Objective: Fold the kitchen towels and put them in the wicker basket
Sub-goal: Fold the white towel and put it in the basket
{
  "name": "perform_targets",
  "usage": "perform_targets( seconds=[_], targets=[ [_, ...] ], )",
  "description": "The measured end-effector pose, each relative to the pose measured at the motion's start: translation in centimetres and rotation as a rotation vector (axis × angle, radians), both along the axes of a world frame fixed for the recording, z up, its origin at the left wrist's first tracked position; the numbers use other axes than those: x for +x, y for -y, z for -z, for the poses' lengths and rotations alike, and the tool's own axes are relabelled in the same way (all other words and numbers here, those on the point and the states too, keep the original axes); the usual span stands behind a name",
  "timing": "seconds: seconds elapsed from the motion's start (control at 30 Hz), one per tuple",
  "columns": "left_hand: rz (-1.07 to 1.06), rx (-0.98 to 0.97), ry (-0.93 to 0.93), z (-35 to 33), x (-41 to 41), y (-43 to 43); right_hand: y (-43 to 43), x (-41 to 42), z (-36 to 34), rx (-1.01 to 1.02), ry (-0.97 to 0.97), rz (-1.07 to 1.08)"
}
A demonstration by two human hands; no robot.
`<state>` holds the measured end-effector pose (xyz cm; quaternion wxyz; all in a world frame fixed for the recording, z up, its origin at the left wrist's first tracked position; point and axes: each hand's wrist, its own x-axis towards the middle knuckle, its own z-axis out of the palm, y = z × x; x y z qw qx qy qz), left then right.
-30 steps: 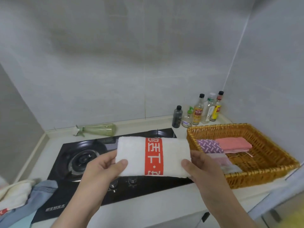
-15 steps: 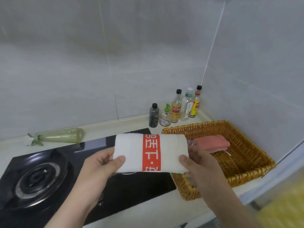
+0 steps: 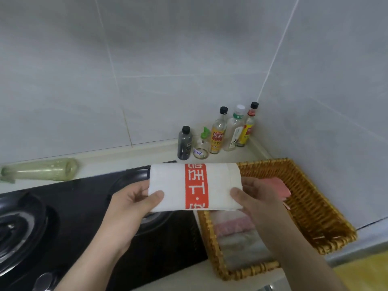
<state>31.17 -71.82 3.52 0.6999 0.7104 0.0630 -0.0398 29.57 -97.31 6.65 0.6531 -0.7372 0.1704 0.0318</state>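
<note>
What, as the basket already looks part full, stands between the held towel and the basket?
Nothing visible. The left hand and right hand hold the white towel at the left rim of the wicker basket. Folded towels inside lie low; its right side is bare weave.

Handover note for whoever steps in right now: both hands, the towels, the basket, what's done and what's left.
Left hand grips the folded white towel at its left end; right hand grips its right end.
Towel is held in the air over the stove and the wicker basket left rim.
Done: this towel folded; pink towel and other folded cloths lie in the basket.
Left: set the white towel in the basket.
</note>
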Motion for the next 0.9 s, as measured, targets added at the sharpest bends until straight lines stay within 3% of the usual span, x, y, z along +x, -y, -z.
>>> perform_targets(
  seconds=[0.6, 0.9],
  targets=[
    [0.012, 0.135, -0.133, 2.1, 1.3, 10.5, 10.9, 2.2, 2.2, -0.096, -0.062, -0.057],
    [0.014, 0.370, -0.206, 4.0, 1.3, 19.9, 19.3, 4.0, 5.0, -0.152, -0.192, -0.129]
  ],
)
